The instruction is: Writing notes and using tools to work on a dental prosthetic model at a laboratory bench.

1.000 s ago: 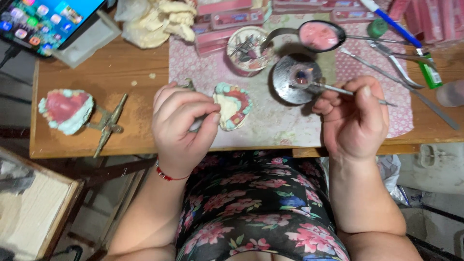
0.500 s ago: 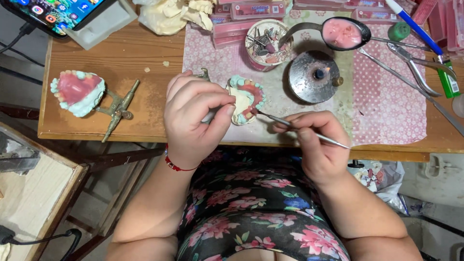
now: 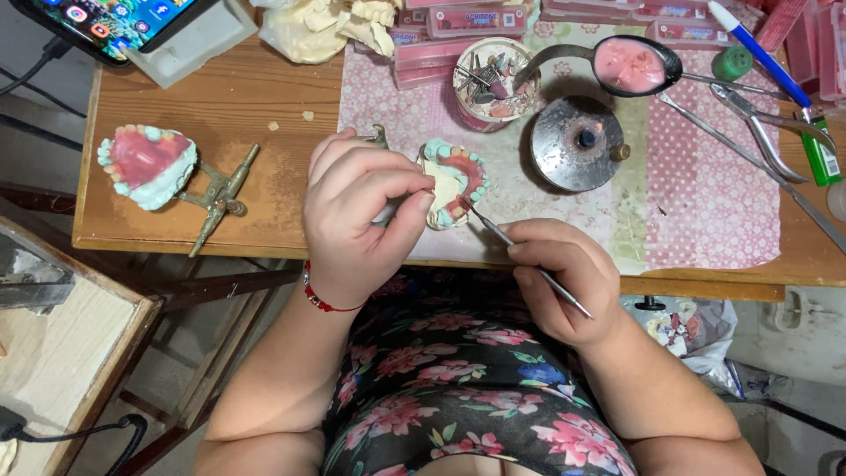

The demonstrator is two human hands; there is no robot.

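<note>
My left hand [image 3: 357, 216] grips a dental model [image 3: 454, 181] with pale teal teeth and red wax gums, held tilted over the table's front edge. In my right hand [image 3: 564, 278] is a thin metal wax tool [image 3: 520, 256], pinched like a pen. Its tip touches the red wax at the model's right side. My left thumb and fingers cover the model's left part.
A round metal burner [image 3: 577, 141] and a spoon of pink wax [image 3: 630, 63] lie behind on the pink patterned cloth [image 3: 705, 203]. A cup of burs [image 3: 489, 84] stands near. A second dental model on a metal articulator [image 3: 150, 163] lies at left. Pliers [image 3: 762, 128] lie at right.
My right hand brought the tool from the burner down to the model, and the tip now rests on the red wax. The view shifted slightly.
</note>
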